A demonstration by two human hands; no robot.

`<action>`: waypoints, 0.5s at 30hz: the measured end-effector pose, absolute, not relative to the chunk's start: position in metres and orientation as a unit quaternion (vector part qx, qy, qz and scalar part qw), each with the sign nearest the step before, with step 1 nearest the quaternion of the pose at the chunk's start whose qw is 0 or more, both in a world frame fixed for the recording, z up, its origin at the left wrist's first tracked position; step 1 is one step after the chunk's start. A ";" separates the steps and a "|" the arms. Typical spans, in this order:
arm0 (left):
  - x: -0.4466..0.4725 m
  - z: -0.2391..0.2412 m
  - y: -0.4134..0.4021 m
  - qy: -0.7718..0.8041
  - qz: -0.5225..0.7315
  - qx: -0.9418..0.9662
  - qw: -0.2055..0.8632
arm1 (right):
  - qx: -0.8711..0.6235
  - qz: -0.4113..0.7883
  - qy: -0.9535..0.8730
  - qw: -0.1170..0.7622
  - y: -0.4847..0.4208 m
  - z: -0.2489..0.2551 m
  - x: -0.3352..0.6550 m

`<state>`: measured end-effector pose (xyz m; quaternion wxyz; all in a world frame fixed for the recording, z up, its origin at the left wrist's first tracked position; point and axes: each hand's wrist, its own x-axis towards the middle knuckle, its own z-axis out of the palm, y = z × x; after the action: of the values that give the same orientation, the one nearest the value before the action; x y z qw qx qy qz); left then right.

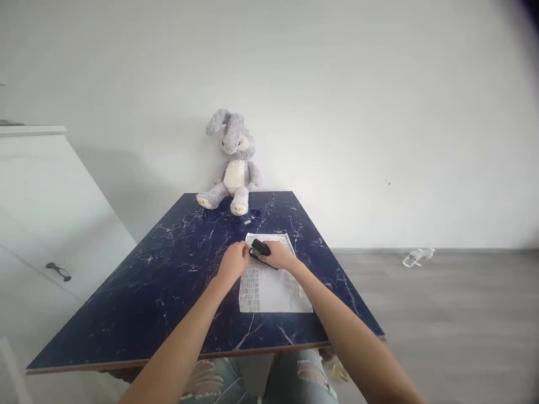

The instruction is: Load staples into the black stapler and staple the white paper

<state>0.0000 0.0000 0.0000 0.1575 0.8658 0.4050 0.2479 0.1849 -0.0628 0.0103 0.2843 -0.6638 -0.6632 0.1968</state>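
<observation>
Dark blue with pale, marble-like veins, the table takes up the most room, a thin brown edge showing along its near side. At its far end, by the wall, sits a grey plush rabbit with a cream belly, long drooping ears and cream soles bearing small orange-brown marks.

The white paper lies on the table in front of the person, its near edge close to the table's near side. It looks thin and slightly wavy; grey blocks of short strokes, row upon row, run down its left side, and fainter grey marking shows at the right and along the top. Those marks are too small to read.

The right hand is closed around a black stapler above the upper part of the paper, its front end pointing left, with a silvery metal strip visible. The left hand is curled at the paper's upper left edge, thumb and fingers drawn together; whether they pinch the sheet cannot be told.

Smallest is a pale little block beyond the paper, near the rabbit's feet.
</observation>
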 end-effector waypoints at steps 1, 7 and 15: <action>0.001 -0.002 0.002 0.401 0.268 0.856 0.188 | -0.656 0.234 -0.631 0.341 -0.064 0.009 0.190; 0.005 0.005 0.011 0.380 0.226 0.845 0.300 | -0.458 0.503 -0.340 0.650 -0.078 0.022 0.218; -0.010 -0.001 0.011 0.226 0.138 0.936 0.232 | -0.436 0.531 -0.272 0.674 -0.080 0.021 0.218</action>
<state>-0.0097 0.0106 -0.0013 0.2323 0.9360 0.2259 0.1376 0.2184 -0.0796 0.0208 0.6738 -0.4357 -0.2718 0.5313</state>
